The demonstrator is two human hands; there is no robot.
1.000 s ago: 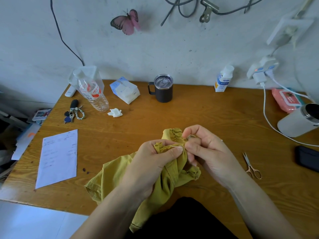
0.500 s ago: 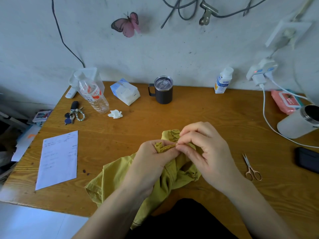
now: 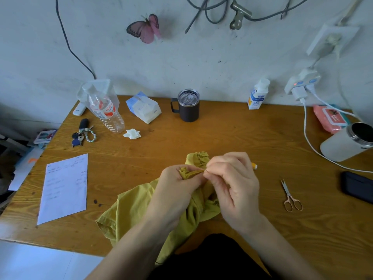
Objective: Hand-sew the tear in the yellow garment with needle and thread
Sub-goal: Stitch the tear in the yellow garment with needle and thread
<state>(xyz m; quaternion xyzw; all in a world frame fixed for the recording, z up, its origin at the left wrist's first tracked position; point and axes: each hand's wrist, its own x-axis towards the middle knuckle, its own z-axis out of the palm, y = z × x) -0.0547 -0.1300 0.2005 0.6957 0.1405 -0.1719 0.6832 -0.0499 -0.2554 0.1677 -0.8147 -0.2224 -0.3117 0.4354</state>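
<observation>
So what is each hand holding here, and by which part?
The left hand grips the yellow garment by its bunched ruffled edge. The right hand pinches that same edge; a needle there is too small to tell.

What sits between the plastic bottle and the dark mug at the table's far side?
A blue-and-white tissue pack sits between bottle and mug, shown in the head view.

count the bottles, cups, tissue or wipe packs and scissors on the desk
bottles: 2, clear bottle and white bottle
cups: 2, dark mug and white tumbler
packs: 2, tissue pack and pink wipes pack
scissors: 1
total: 7
</observation>
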